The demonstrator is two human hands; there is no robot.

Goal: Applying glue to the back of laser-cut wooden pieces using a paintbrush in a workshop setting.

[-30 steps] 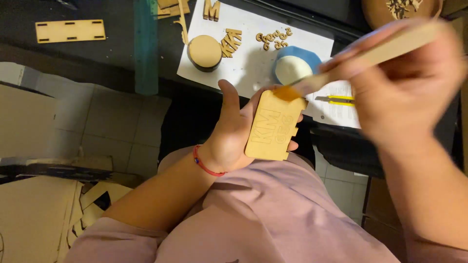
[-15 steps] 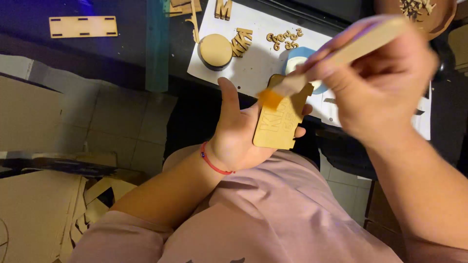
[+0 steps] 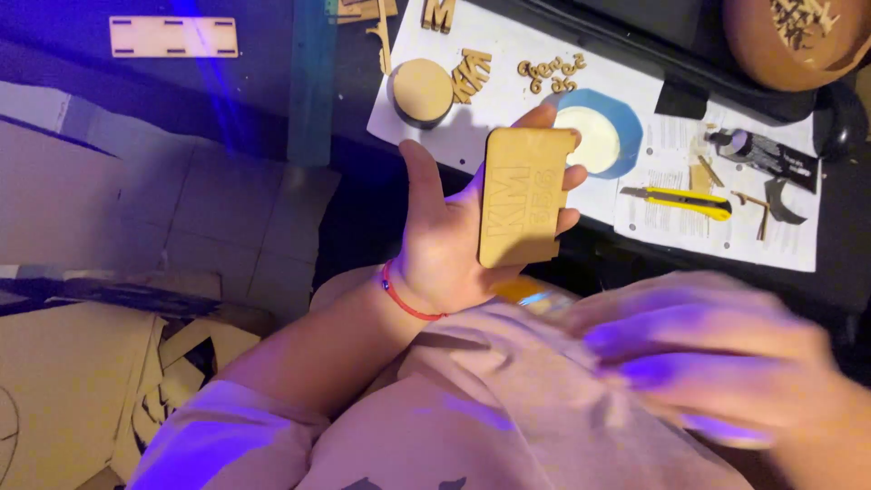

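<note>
The left hand (image 3: 445, 245) grips a wooden plaque (image 3: 524, 195) upright for inspection; the blurred right hand (image 3: 726, 363) hangs low, its grip unclear.

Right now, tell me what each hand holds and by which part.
The left hand holds a wooden plaque by its long edges: thumb on the left, fingers on the right. The right hand is blurred; its hold cannot be told.

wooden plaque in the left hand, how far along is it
Done: the flat tan wooden plaque with raised letters already carries its lettering. In hand: the left hand holds it face up; the right hand is blurred, low over the lap, contents unclear. Left: loose wooden cut-out letters lie unused on the white paper sheet beside a blue-rimmed white pot.
</note>
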